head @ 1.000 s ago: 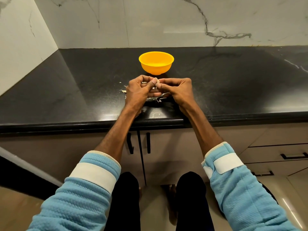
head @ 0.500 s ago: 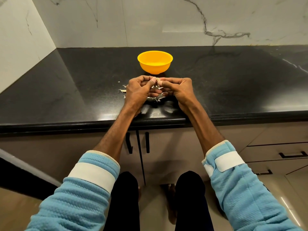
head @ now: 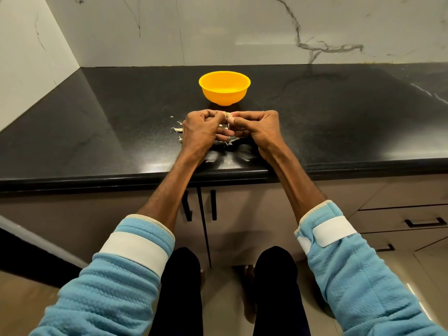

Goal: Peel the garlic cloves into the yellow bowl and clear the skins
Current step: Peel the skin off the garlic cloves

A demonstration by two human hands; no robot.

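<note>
A black stone countertop (head: pixel 101 132), polished and finely speckled, runs the whole width of the view and ends in a rounded front edge. A yellow bowl (head: pixel 224 89) stands upright on it, toward the back and about midway across (what it holds cannot be made out from this angle). Nearer the front edge, apart from the bowl, pale garlic skins (head: pixel 176 129) lie scattered on the stone in small curled scraps and flakes. The glossy surface shows soft bright reflections near the front.
</note>
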